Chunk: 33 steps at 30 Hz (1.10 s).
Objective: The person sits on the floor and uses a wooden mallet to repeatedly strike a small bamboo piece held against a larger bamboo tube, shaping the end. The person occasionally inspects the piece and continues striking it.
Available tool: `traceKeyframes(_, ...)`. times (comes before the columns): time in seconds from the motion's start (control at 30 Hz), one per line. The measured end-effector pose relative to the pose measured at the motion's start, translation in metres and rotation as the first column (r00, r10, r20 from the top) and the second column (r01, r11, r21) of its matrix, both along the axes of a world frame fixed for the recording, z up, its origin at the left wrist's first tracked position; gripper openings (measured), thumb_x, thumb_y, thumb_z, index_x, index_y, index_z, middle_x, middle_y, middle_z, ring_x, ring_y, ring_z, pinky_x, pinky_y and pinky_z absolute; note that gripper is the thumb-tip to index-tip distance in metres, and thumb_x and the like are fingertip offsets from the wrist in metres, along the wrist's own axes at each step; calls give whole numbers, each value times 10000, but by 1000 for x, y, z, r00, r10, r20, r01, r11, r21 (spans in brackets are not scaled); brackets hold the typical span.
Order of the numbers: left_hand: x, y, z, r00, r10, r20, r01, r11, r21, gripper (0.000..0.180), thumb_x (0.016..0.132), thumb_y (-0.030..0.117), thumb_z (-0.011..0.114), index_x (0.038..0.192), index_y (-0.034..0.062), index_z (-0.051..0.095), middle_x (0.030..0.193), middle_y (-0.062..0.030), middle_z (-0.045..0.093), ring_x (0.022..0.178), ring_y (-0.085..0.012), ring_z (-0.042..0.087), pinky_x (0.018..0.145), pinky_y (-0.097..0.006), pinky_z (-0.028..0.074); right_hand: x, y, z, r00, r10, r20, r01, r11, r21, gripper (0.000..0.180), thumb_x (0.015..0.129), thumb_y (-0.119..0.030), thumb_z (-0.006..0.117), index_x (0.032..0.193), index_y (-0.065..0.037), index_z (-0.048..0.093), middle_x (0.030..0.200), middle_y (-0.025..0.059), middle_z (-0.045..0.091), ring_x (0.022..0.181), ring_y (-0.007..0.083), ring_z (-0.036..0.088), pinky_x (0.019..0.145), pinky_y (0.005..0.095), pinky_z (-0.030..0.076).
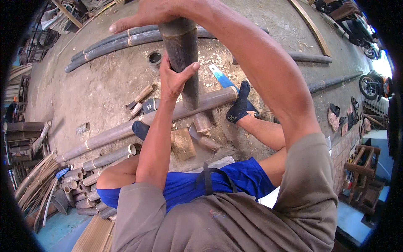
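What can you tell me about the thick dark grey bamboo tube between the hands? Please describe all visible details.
The thick dark grey bamboo tube looks cylindrical, with a paler ring near its upper end. It stands roughly upright, appearing wider toward the top. The left hand holds its side; the right hand lies over its upper end, hiding it. Its lower end meets a long grey-brown bamboo pole in view; actual contact is unclear.

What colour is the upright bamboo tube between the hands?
The tube is dark grey to black; head view.
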State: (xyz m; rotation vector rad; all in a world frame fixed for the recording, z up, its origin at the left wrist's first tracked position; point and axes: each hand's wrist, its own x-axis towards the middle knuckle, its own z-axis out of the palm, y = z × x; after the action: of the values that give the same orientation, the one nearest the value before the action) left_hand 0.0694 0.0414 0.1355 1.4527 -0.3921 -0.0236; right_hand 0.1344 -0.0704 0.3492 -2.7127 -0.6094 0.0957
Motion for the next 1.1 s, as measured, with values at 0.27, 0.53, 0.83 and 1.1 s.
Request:
traceKeyframes(0.27,-15,-16,-6,998,38,-44,-35,998,54,753,716,238,961,1303,-10,560,1158,-115,702,1036,-198,689,949,-357,550,-19,-17,2,993,60,104,-70,993,96,912,934,-833,435,1100,-10,792,1235,247,725,1199,404,667,1023,477,509)
traceKeyframes(0.53,-22,4,-24,997,81,-1,-81,997,-8,763,705,240,964,1299,-18,560,1175,-116,693,1054,-188,675,951,-355,546,-57,9,22,1000,-7,16,7,1000,6,869,970,-787,444,917,-6,822,990,262,764,1080,393,720,896,497,553)
traceKeyframes(0.83,-56,7,-48,997,41,-73,-31,990,139,802,630,299,981,1253,-28,597,1113,-125,750,1010,-198,712,934,-367,562,-115,-54,-61,979,204,-20,28,-37,999,927,969,-744,526,1584,-78,336,1456,251,557,1330,396,592,1012,578,546)
traceKeyframes(1.1,-60,23,-100,995,93,-43,-95,993,-65,870,646,328,984,1342,-23,597,1242,-140,711,1157,-252,675,1056,-412,518,-122,16,-107,935,-256,245,-140,368,919,940,661,-358,1020,1417,-35,563,1217,77,682,1107,155,669,980,315,544)
